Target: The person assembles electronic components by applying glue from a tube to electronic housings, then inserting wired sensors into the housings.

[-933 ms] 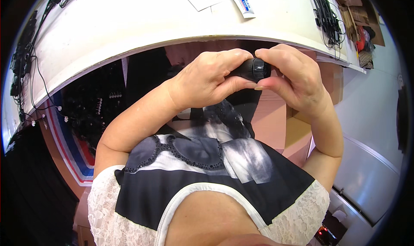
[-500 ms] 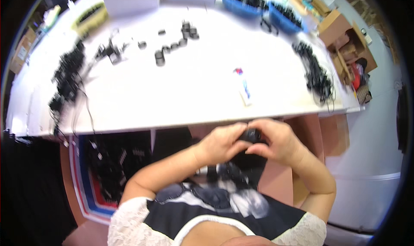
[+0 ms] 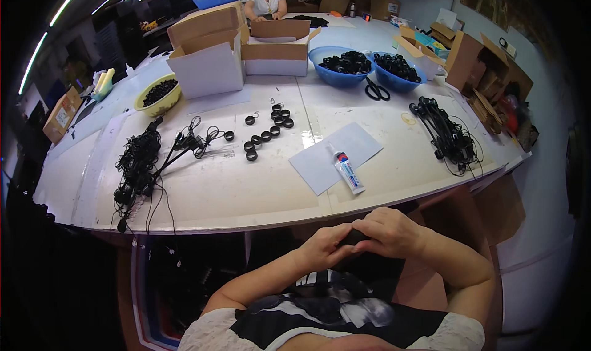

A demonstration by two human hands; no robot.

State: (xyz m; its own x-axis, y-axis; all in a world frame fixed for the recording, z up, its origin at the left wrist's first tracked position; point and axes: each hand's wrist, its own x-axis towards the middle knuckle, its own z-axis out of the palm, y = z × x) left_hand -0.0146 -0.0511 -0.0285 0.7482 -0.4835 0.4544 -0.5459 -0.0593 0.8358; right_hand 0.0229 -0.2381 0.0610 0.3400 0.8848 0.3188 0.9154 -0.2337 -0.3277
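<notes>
So both hands are busy with one small black part (image 3: pixel 354 236), right at the near edge of the bench (image 3: pixel 221 200). The left hand (image 3: pixel 329 246) has it pinched between thumb and fingers, and the right hand (image 3: pixel 388 231) is curled over it from the other side. Most of it is hidden by the fingers, so no telling its exact shape here. Gripping from both sides probably keeps it from slipping, and having it close to the body likely makes for steadier hands.

Just beyond the hands there's a glue-looking tube (image 3: pixel 349 174), nozzle end on a sheet of paper (image 3: pixel 311 166), tail end hanging past onto the bench. Guessing the paper's there to catch drips, and the tube's close so either hand can grab it.

Ahead and left of the left hand sit some loose black rings (image 3: pixel 251 156), spread out, maybe so they're easy to pick singly. Farther left is a tangle of black cables (image 3: pixel 136 160), ends drooping over the edge. Another cable bundle (image 3: pixel 452 135) lies out past the right hand, laid fairly straight, probably to stop knots. Way ahead of the right hand, scissors (image 3: pixel 377 91) rest near two full blue bowls (image 3: pixel 335 77), pretty much out of the way.
</notes>
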